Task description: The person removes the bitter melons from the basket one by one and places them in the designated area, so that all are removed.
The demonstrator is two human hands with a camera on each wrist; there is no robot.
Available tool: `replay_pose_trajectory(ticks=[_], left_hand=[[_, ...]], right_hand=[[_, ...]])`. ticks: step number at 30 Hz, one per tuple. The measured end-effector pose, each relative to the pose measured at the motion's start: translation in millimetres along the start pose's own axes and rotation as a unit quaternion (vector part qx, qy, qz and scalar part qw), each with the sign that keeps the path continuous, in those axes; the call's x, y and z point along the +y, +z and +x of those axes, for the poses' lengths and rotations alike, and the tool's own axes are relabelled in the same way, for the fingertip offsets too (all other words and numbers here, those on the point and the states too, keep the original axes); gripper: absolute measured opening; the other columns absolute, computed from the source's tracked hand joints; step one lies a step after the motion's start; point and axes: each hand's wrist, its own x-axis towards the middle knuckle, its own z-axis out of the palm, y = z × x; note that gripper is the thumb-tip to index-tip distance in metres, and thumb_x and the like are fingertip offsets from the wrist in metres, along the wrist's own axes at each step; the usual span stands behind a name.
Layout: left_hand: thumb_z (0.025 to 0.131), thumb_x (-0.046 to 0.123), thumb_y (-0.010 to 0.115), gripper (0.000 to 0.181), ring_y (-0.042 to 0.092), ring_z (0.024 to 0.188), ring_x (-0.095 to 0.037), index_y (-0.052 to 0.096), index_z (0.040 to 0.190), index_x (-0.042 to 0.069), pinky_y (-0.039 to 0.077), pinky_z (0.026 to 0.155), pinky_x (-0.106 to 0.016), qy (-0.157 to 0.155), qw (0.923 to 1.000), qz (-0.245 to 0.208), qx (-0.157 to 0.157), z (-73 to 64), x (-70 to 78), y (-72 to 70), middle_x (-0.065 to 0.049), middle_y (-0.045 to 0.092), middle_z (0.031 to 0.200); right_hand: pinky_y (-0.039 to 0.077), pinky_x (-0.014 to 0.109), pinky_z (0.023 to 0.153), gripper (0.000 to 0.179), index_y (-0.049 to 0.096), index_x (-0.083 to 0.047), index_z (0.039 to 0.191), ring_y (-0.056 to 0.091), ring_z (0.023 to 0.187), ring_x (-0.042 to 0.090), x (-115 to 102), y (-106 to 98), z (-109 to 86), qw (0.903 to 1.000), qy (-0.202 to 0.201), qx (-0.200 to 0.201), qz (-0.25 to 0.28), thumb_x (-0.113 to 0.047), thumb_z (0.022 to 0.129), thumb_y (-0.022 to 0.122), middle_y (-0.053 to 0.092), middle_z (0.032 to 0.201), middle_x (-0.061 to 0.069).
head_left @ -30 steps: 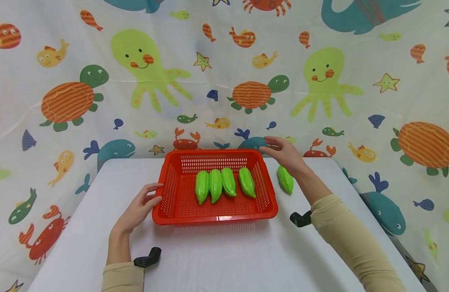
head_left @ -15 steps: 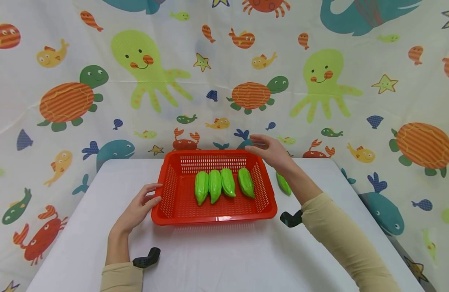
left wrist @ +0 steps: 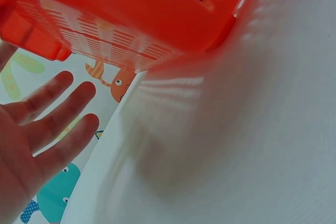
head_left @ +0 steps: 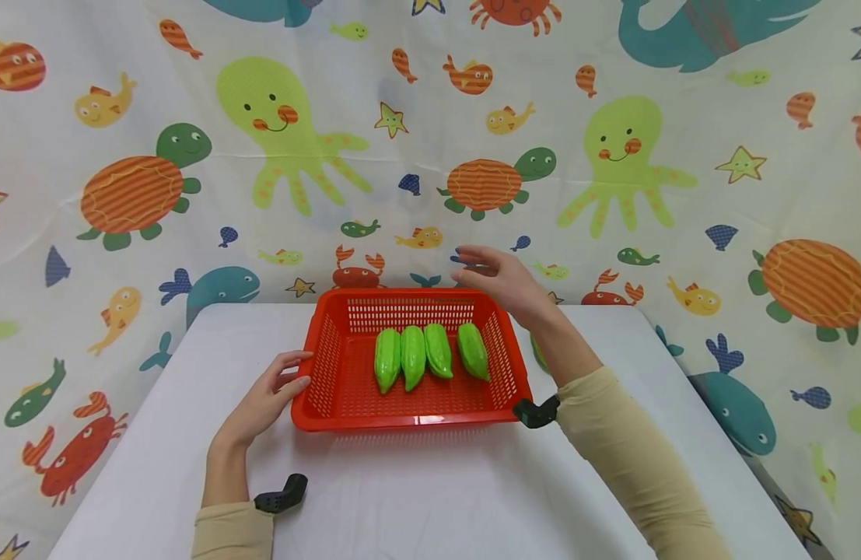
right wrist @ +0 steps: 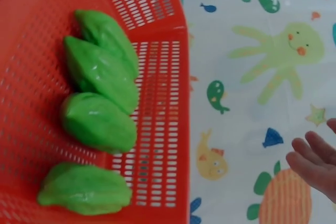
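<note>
Since the earlier head frames, the right hand has drifted left past the far right corner of the red plastic basket, and its forearm now hides most of the loose star fruit on the counter. The left hand stays at the basket's left end. Four green star fruits lie inside the basket, three huddled together and one apart to their right. They look glossy and hard: probably light, stiff and a little slippery, best taken across the middle.

From the left wrist, the visible fingers are spread apart and pinch nothing; whether another fingertip touches the basket, I cannot tell. The slotted wall looks thin, so the basket should be light, with slight flex under load.

From the right wrist, the fingers there lie close beside one another, holding nothing, well apart from the basket. The rim looks its firmest hold, ideally at both short ends. Ridges on the star fruits should give fingers some purchase.
</note>
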Motion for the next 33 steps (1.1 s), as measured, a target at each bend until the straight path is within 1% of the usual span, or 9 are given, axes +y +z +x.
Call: replay_pose_trajectory(ticks=[4, 7, 9, 11, 15, 22, 27, 33], left_hand=[[0.098, 0.033, 0.058, 0.055, 0.040, 0.130, -0.039, 0.036, 0.146, 0.019, 0.049, 0.094, -0.054, 0.001, 1.0000, 0.009, 0.001, -0.6, -0.3, 0.1, -0.017, 0.037, 0.146], [0.098, 0.033, 0.059, 0.056, 0.041, 0.129, -0.038, 0.036, 0.147, 0.018, 0.050, 0.094, -0.052, 0.002, 0.9999, 0.010, 0.002, -1.1, -1.2, 0.0, -0.016, 0.037, 0.146], [0.098, 0.033, 0.059, 0.056, 0.041, 0.129, -0.038, 0.036, 0.146, 0.019, 0.050, 0.094, -0.052, 0.004, 1.0000, 0.008, 0.002, -1.2, -1.8, 0.0, -0.016, 0.037, 0.145], [0.098, 0.032, 0.059, 0.056, 0.041, 0.129, -0.038, 0.036, 0.147, 0.018, 0.050, 0.093, -0.052, 0.007, 1.0000, 0.005, 0.002, -0.9, -2.3, 0.0, -0.017, 0.037, 0.145], [0.098, 0.031, 0.059, 0.055, 0.042, 0.128, -0.039, 0.036, 0.146, 0.018, 0.051, 0.093, -0.052, 0.009, 1.0000, 0.002, 0.002, -0.2, -2.2, -0.3, -0.017, 0.038, 0.144], [0.097, 0.030, 0.060, 0.055, 0.045, 0.127, -0.037, 0.037, 0.146, 0.018, 0.053, 0.091, -0.044, 0.013, 0.9999, -0.002, 0.002, -0.8, -1.2, 0.0, -0.015, 0.040, 0.143], [0.097, 0.031, 0.060, 0.056, 0.046, 0.126, -0.037, 0.037, 0.146, 0.018, 0.054, 0.089, -0.041, 0.017, 0.9998, -0.005, 0.002, -0.8, -1.6, -0.1, -0.015, 0.041, 0.143], [0.098, 0.029, 0.060, 0.054, 0.046, 0.126, -0.037, 0.037, 0.146, 0.018, 0.055, 0.088, -0.039, 0.020, 0.9998, -0.007, -0.001, -0.4, -0.9, -0.5, -0.016, 0.041, 0.142]], right_hand=[[0.042, 0.045, 0.106, 0.060, 0.047, -0.019, 0.145, 0.050, 0.127, 0.021, -4, 5, 7.3, 0.9995, -0.006, -0.029, -0.009, -0.038, 0.092, 0.068, 0.050, 0.142, 0.003], [0.043, 0.043, 0.105, 0.058, 0.047, -0.016, 0.145, 0.051, 0.126, 0.021, -5, 12, 15.3, 0.9982, -0.011, -0.057, -0.014, -0.036, 0.093, 0.067, 0.050, 0.142, 0.003], [0.044, 0.042, 0.104, 0.057, 0.049, -0.017, 0.144, 0.052, 0.126, 0.020, -5, 18, 20.4, 0.9974, -0.011, -0.068, -0.020, -0.036, 0.093, 0.067, 0.052, 0.141, 0.002], [0.044, 0.045, 0.103, 0.056, 0.050, -0.017, 0.143, 0.052, 0.125, 0.021, -5, 24, 24.9, 0.9968, -0.013, -0.076, -0.018, -0.036, 0.093, 0.067, 0.053, 0.139, 0.003], [0.043, 0.047, 0.103, 0.056, 0.050, -0.018, 0.142, 0.052, 0.125, 0.022, -5, 36, 34.0, 0.9965, -0.014, -0.081, -0.017, -0.036, 0.092, 0.067, 0.054, 0.138, 0.004], [0.046, 0.042, 0.101, 0.054, 0.051, -0.019, 0.143, 0.051, 0.126, 0.022, -1, 52, 48.6, 0.9959, -0.008, -0.086, -0.028, -0.036, 0.093, 0.066, 0.054, 0.139, 0.002], [0.046, 0.042, 0.101, 0.056, 0.050, -0.020, 0.143, 0.048, 0.129, 0.023, 5, 58, 55.7, 0.9944, 0.001, -0.095, -0.046, -0.038, 0.093, 0.066, 0.052, 0.141, 0.003], [0.045, 0.043, 0.102, 0.057, 0.050, -0.018, 0.143, 0.048, 0.130, 0.026, 12, 64, 64.1, 0.9919, -0.001, -0.105, -0.071, -0.040, 0.093, 0.066, 0.052, 0.141, 0.005]])
